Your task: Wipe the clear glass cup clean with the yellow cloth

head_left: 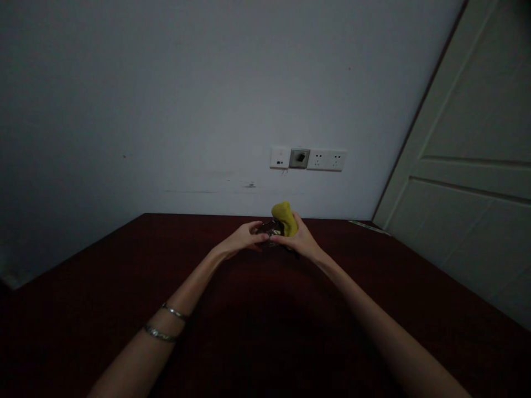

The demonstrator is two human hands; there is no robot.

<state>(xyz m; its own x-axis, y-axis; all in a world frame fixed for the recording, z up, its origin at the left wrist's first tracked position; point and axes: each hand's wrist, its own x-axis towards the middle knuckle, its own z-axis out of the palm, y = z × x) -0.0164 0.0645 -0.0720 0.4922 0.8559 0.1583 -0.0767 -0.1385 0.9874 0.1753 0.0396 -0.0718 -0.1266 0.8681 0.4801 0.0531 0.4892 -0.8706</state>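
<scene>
Both arms reach forward over a dark red table [124, 276]. My right hand [302, 241] is closed around a yellow cloth-like lump [285, 216] that sticks up above its fingers. My left hand [243, 239] is closed too, pinching a small dark, slightly shiny object [269, 227] held between the two hands. What that object is I cannot make out in the dim light. Two metal bangles [166, 323] sit on my left forearm.
A pale wall rises behind the table with a row of white sockets [307, 159]. A white panelled door [468, 166] stands at the right. A thin light strip [369, 226] lies on the table's far right edge.
</scene>
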